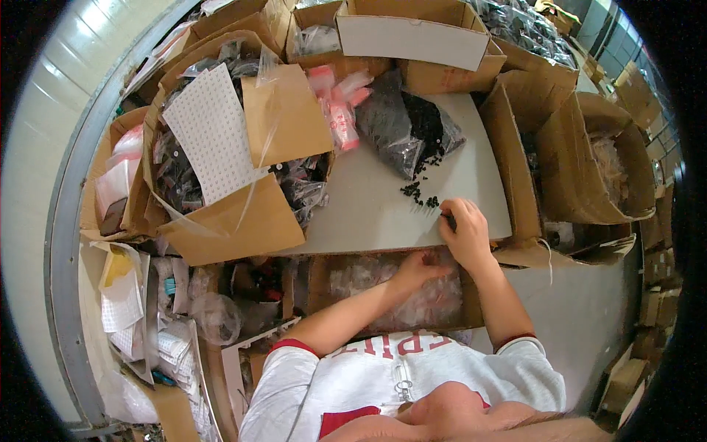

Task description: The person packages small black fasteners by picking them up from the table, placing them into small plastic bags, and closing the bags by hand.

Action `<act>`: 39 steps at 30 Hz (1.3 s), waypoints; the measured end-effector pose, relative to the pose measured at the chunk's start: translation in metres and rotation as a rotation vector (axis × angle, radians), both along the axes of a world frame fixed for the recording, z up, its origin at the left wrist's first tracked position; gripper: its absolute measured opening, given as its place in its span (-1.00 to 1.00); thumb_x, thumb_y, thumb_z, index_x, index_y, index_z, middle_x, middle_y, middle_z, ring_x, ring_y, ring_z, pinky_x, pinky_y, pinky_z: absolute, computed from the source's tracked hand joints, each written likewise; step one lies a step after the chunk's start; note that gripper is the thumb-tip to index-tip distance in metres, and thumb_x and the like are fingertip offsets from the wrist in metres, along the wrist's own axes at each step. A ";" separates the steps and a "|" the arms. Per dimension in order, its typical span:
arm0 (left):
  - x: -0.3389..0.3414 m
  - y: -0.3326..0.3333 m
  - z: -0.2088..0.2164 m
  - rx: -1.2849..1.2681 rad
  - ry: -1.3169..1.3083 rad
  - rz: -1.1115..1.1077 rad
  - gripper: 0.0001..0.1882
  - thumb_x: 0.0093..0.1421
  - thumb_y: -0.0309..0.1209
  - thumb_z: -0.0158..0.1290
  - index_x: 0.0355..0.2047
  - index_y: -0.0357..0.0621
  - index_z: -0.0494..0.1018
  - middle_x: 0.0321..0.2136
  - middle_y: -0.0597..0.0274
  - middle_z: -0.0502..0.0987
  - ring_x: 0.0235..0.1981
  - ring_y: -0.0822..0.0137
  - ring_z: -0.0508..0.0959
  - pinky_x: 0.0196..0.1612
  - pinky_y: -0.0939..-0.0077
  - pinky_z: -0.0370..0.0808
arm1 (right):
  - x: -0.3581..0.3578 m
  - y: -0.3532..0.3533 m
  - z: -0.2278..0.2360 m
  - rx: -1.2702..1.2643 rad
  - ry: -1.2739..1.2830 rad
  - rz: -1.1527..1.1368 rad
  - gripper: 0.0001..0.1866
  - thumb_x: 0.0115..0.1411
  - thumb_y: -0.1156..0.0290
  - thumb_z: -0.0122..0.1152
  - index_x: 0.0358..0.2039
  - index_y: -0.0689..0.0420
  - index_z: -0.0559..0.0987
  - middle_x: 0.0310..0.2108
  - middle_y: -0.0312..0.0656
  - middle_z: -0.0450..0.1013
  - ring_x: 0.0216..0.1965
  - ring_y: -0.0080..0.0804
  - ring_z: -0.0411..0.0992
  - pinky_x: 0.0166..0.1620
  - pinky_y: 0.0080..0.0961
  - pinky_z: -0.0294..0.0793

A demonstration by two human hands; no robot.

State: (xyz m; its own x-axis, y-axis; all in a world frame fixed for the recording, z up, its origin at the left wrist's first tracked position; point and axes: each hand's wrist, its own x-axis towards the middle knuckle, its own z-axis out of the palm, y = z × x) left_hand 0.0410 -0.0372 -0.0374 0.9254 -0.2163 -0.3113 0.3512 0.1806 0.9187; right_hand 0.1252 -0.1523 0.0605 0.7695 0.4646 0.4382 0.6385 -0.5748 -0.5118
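My right hand (465,230) is over the table's front edge, its fingers curled together. A dark bit shows at the fingertips, most likely small black parts. Just beyond it lie loose small black parts (418,196), trailing from the mouth of a large clear bag (394,121) full of them, which rests on its side. Lower and to the left, my left hand (420,269) is closed above an open carton (318,283) of small clear plastic bags (390,302). Something see-through seems to be at its fingertips, but I cannot make it out.
The pale tabletop (361,214) is ringed by cartons. On the left a big carton (228,228) holds dark bagged items and a white dotted sheet (213,132). Pink-and-clear bags (340,110) lie beside it. Tall open cartons (508,155) stand at right; a white-fronted box (412,37) is behind.
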 end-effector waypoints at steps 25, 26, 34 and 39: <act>-0.022 0.025 0.058 -0.109 -0.349 -0.029 -0.45 0.09 -0.13 0.24 -0.05 -0.23 0.34 -0.18 0.29 0.45 -0.13 0.49 0.41 -0.08 0.53 0.39 | -0.052 -0.030 0.041 -0.061 0.196 0.415 -0.77 -0.12 0.58 0.26 -0.37 0.17 0.53 -0.23 -0.11 0.40 -0.16 -0.09 0.37 -0.11 -0.29 0.41; -0.023 0.026 0.062 -0.036 -0.377 0.071 -0.48 0.12 -0.17 0.22 -0.05 -0.23 0.34 -0.17 0.26 0.46 -0.13 0.48 0.42 -0.08 0.52 0.39 | -0.050 -0.031 0.039 -0.063 0.183 0.415 -0.77 -0.12 0.58 0.26 -0.37 0.17 0.53 -0.23 -0.11 0.40 -0.16 -0.09 0.37 -0.11 -0.29 0.41; -0.030 0.033 0.079 0.479 -0.643 0.272 -0.87 0.18 -0.44 0.06 -0.34 -0.27 0.44 -0.42 0.11 0.50 -0.40 0.23 0.51 -0.34 0.44 0.44 | -0.047 -0.020 0.046 -0.045 0.249 0.319 -0.88 0.03 0.47 0.23 -0.39 0.17 0.50 -0.40 -0.09 0.43 -0.38 -0.05 0.43 -0.32 -0.28 0.44; -0.028 0.036 0.074 0.562 -0.807 0.332 -0.89 0.18 -0.46 0.04 -0.35 -0.27 0.43 -0.42 0.06 0.48 -0.41 0.11 0.51 -0.36 0.39 0.44 | -0.038 -0.013 0.052 -0.156 0.237 0.408 -0.90 0.04 0.46 0.22 -0.38 0.12 0.52 -0.44 -0.11 0.40 -0.41 -0.06 0.43 -0.33 -0.25 0.44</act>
State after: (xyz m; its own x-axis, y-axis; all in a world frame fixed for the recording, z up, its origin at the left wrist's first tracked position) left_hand 0.0130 -0.0015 0.0365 0.8900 0.0721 0.4502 -0.3950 -0.3712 0.8404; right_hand 0.0873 -0.1655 0.1127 0.5817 0.7945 0.1745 0.7035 -0.3838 -0.5981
